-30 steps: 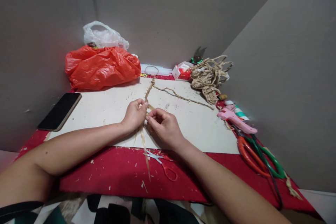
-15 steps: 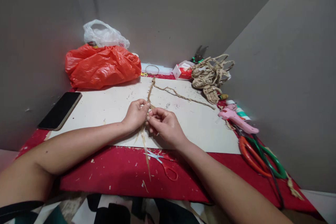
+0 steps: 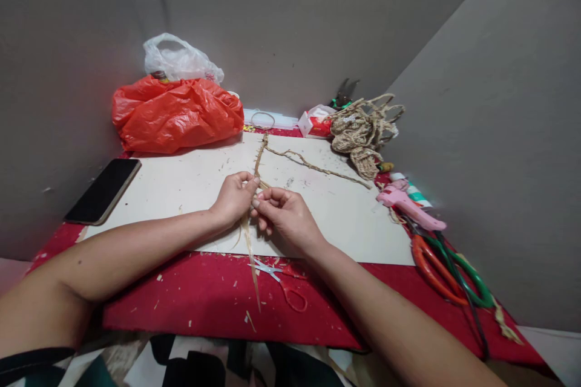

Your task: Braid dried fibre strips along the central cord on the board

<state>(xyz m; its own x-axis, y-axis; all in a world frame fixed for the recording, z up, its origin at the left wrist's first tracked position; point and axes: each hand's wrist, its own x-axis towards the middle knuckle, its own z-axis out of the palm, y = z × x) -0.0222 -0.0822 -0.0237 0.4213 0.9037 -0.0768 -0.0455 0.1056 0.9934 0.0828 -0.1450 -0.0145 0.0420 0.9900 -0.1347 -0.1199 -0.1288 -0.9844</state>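
Both hands | left hand (image 3: 233,198), right hand (image 3: 285,214) pinch fiber strand (image 3: 259,160) (apparently twisted)

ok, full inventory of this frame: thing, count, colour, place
board: 1, cream, middle of the table
table cover: 1, red, under the board
fibre strand: 1, tan, from the board's far edge into both hands, loose ends trailing toward the near edge
twisted cord: 1, tan, across the board to the right
cord bundle: 1, tan, far right
red bag: 1, far left
clear bag: 1, whitish, behind the red bag
phone: 1, black, left edge
small scissors: 1, red handles, near edge
glue gun: 1, pink, right
large scissors: 2, orange and green handles, right
left hand: 1, grip pinching the strand
right hand: 1, grip pinching the strand
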